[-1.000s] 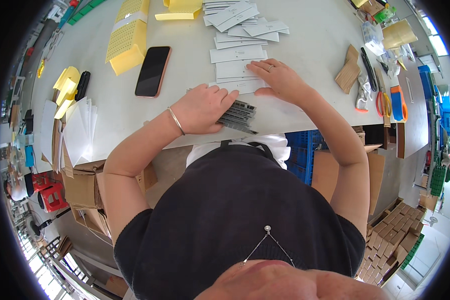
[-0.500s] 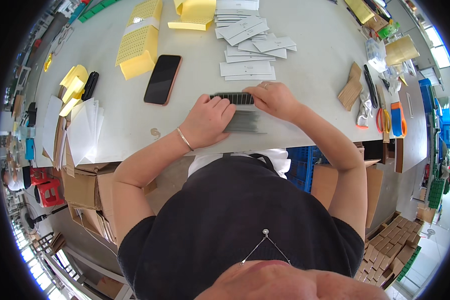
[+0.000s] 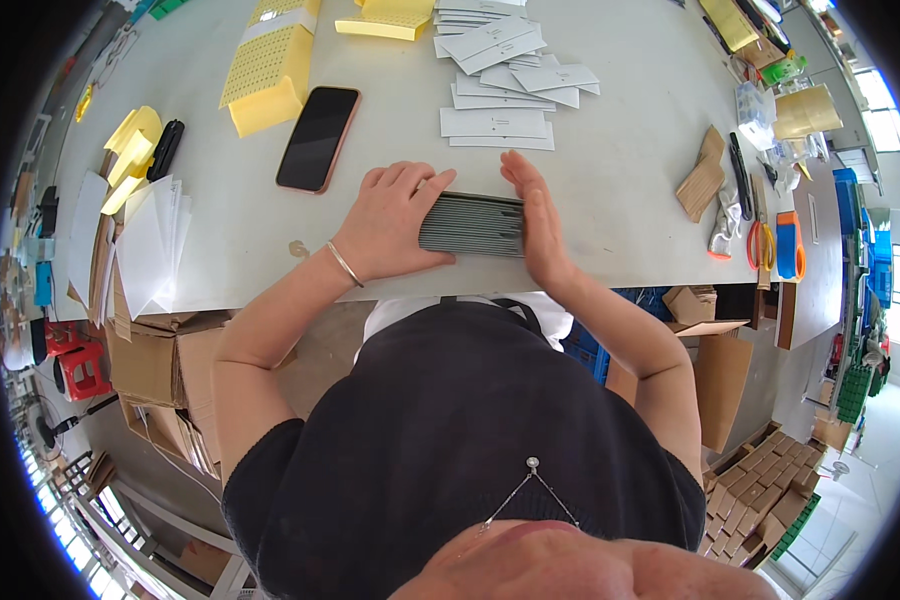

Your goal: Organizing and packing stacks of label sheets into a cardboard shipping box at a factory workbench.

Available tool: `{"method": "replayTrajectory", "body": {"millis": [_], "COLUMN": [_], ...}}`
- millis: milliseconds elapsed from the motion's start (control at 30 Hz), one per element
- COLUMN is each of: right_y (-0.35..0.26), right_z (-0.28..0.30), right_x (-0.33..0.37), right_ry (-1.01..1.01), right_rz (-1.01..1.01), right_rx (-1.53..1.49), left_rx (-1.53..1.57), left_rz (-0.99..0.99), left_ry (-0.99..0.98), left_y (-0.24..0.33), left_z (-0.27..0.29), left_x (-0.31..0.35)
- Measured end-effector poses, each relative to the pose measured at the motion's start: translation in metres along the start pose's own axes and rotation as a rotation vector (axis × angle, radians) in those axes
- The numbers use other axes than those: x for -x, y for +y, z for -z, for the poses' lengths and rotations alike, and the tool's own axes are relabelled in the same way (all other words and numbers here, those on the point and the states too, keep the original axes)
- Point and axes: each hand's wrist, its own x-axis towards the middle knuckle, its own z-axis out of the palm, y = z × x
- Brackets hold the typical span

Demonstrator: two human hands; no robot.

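A stack of thin dark grey-green cards [image 3: 472, 226] stands near the table's front edge, between my two hands. Many narrow edges show on top, running left to right and uneven toward the right end. My left hand [image 3: 395, 218] is curved round the stack's left end, fingers on the far side and thumb at the near side. Against the right end lies the palm side of my right hand [image 3: 540, 222], its fingers stretched out flat toward the far side. What is printed on the cards, if anything, is hidden.
Beyond the stack lie loose white paper slips [image 3: 500, 122] in an overlapping pile. A dark phone [image 3: 319, 138] and yellow perforated sheets [image 3: 268, 75] are farther left. White papers [image 3: 155, 245] sit at the left edge. Scissors [image 3: 760, 245] and a blue-orange tape roll [image 3: 790, 246] are right.
My right hand has gone from pinching the far right corner to lying flat along the right end. The cards, spread before, now form one compact stack. My left hand has shifted left and opened wider.
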Motion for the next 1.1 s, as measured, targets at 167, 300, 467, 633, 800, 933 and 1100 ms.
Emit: {"method": "replayTrajectory", "body": {"millis": [167,300,467,633,800,933,1100], "right_y": [-0.012,-0.008,-0.008,-0.007,-0.010,-0.020,-0.023], "right_z": [-0.027,-0.021,-0.027,-0.044,-0.037,-0.019,-0.002], "right_x": [-0.013,-0.020,-0.017,-0.025,-0.030,-0.019,0.013], "right_ry": [-0.021,-0.093,-0.088,0.106,0.056,-0.089,-0.099], "right_rz": [0.019,-0.081,-0.047,-0.011,-0.101,-0.209,-0.307], "right_rx": [0.033,-0.139,-0.097,-0.101,-0.041,0.093,0.071], "left_rx": [0.081,0.079,0.150,0.229,0.160,0.139,-0.001], "left_rz": [-0.026,0.025,0.117,0.001,0.002,-0.073,-0.343], "left_ry": [0.055,0.043,0.135,0.122,0.039,-0.033,-0.151], "left_y": [-0.010,-0.015,-0.021,-0.025,-0.031,-0.036,-0.024], "left_z": [0.004,0.002,-0.008,0.000,-0.003,-0.002,0.010], "left_x": [0.005,0.009,0.018,0.014,0.011,0.006,-0.019]}}
